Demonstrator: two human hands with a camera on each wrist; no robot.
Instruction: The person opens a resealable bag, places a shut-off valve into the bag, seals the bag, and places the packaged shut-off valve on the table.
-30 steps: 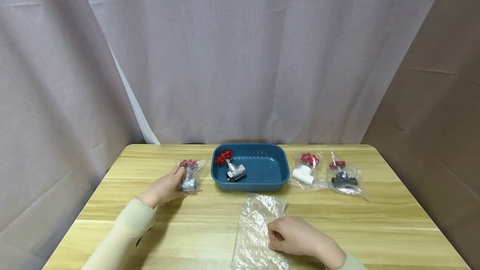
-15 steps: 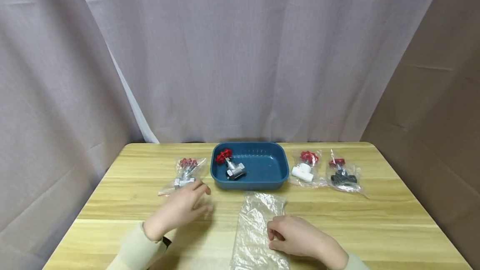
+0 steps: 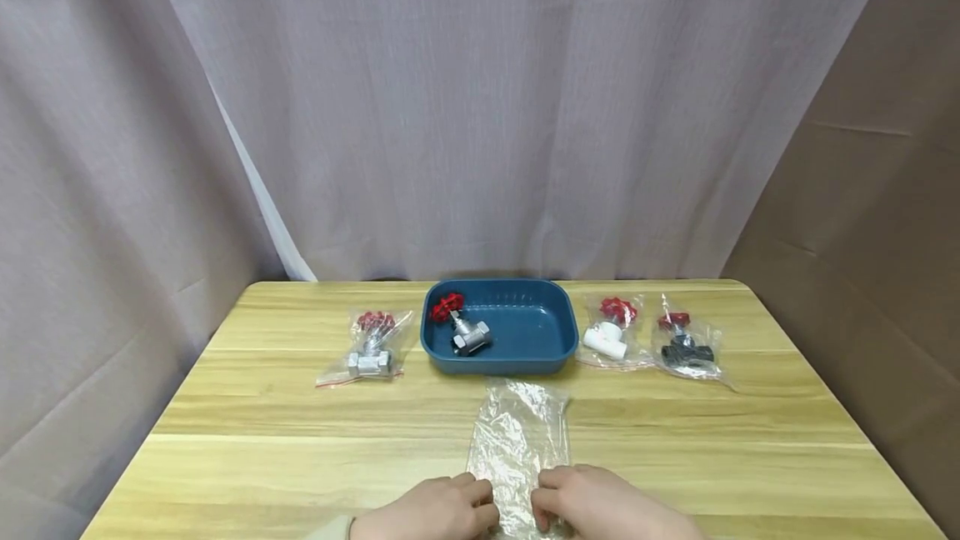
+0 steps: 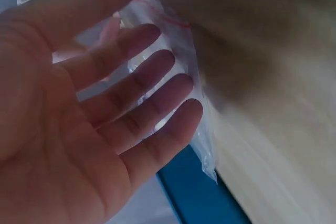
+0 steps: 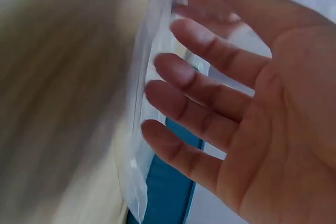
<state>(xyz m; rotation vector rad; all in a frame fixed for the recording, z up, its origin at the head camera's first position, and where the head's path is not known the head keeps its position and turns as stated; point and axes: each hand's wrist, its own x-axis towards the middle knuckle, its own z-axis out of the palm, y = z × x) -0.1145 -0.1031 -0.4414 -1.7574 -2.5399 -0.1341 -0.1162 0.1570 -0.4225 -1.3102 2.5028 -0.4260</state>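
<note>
A clear plastic zip bag [image 3: 517, 432] lies flat and crinkled on the table before me; its red seal line shows in the left wrist view. At its near left edge is my left hand [image 3: 435, 510], its fingers spread and slightly bent in the left wrist view. My right hand [image 3: 596, 500] is at the bag's near right edge, fingers relaxed and apart in the right wrist view. Neither hand visibly pinches the bag; whether the fingertips touch it is unclear. Beyond the bag, a blue tray [image 3: 501, 367] holds a metal valve [image 3: 471, 336] with a red handwheel.
Left of the tray lies a bagged metal valve [image 3: 370, 363] with a red handwheel. To its right are a bagged white valve [image 3: 606, 342] and a bagged black valve [image 3: 686, 354]. Grey curtains [image 3: 480, 107] surround the wooden table [image 3: 300, 419] behind and at the sides.
My left hand has let go of the bagged metal valve and come back right and nearer to the flat bag's edge. The right hand has shifted slightly nearer to me.
</note>
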